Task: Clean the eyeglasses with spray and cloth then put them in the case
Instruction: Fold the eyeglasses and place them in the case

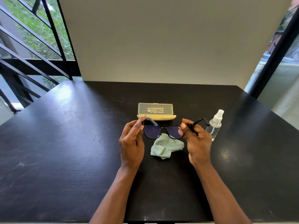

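Observation:
Black-framed eyeglasses with tinted lenses are held above the table, temples unfolded and pointing away from me. My left hand pinches the left temple near its hinge. My right hand grips the right temple. Under the glasses a crumpled pale green cloth lies on the table. Behind them a yellow case stands open, its translucent lid raised. A clear spray bottle with a white nozzle stands just right of my right hand.
Everything sits on a black table pushed against a plain wall. A dark railing and window are at the far left, a glass panel with a dark post at the right.

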`<state>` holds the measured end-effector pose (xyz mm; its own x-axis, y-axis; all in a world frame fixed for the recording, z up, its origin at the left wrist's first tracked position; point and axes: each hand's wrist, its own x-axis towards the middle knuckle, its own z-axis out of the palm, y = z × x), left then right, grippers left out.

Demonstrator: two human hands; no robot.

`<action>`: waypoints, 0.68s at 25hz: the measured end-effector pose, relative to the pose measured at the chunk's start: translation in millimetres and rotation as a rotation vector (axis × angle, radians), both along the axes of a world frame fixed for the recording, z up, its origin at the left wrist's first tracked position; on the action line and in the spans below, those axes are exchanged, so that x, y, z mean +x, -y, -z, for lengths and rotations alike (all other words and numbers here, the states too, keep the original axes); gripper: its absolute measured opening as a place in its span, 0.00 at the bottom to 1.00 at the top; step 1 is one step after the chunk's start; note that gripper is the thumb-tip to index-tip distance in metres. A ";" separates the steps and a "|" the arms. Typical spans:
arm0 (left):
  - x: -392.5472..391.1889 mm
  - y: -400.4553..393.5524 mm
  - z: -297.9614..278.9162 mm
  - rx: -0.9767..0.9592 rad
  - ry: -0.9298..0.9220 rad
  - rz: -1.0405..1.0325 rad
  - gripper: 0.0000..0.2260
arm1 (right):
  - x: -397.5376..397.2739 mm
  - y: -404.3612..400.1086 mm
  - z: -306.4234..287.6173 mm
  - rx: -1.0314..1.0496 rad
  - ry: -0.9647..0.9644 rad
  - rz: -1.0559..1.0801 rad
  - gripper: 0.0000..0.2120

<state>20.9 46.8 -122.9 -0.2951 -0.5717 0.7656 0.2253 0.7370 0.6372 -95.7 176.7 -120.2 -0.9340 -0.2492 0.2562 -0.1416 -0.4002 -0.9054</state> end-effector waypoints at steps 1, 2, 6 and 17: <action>0.2 -1.0 -0.2 -0.051 0.022 -0.023 0.15 | -0.1 0.1 0.0 0.003 0.003 0.001 0.09; 0.2 -1.5 -0.3 -0.085 0.044 -0.042 0.16 | -0.1 0.4 -0.1 0.007 0.006 0.000 0.09; 1.6 -2.5 -0.4 -0.132 0.176 -0.084 0.18 | 0.1 1.0 -0.3 0.005 0.019 -0.010 0.08; 1.8 -5.6 -0.1 -0.143 0.483 -0.119 0.24 | -2.1 -0.4 -2.1 0.072 0.109 -0.104 0.10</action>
<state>22.7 52.4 -122.8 -0.5733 -0.5225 0.6311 -0.1607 0.8270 0.5387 -97.9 177.0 -118.1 -0.9233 -0.3605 0.1324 -0.0018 -0.3408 -0.9401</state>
